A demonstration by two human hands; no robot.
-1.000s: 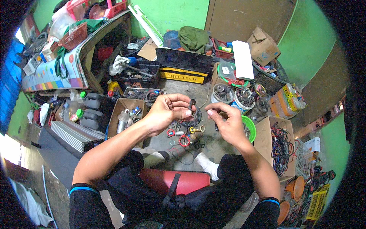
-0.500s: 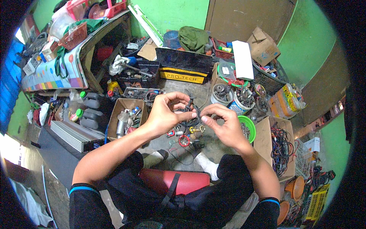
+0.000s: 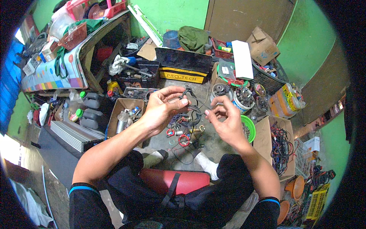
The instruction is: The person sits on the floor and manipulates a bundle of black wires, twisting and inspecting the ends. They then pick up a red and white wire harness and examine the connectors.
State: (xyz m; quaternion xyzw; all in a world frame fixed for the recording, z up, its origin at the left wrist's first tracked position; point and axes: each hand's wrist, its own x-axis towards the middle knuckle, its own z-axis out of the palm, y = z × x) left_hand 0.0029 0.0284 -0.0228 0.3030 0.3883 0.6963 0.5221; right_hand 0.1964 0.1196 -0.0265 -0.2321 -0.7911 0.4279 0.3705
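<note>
A tangled black cable (image 3: 196, 108) hangs between my two hands, over the floor in front of me. My left hand (image 3: 166, 108) pinches a looped part of it between thumb and fingers. On the other side, my right hand (image 3: 225, 118) has thumb and forefinger closed on a strand drawn out to the right. Beneath the hands lies a pile of small parts and wires, with a red ring (image 3: 184, 141) and a brass-coloured piece (image 3: 199, 128) among them. Part of the pile is hidden behind the cable.
To the left stands an open cardboard box (image 3: 111, 131) of parts, beside dark jugs (image 3: 91, 116) with green caps. On the right are a green bowl (image 3: 249, 124), a white bucket (image 3: 238, 105) and a cardboard box (image 3: 263, 139) full of wires. A black toolbox (image 3: 183, 61) stands ahead.
My hands have moved slightly apart, the right one lower and to the right. The bunched cable has loosened into open loops, with a strand stretched between the hands.
</note>
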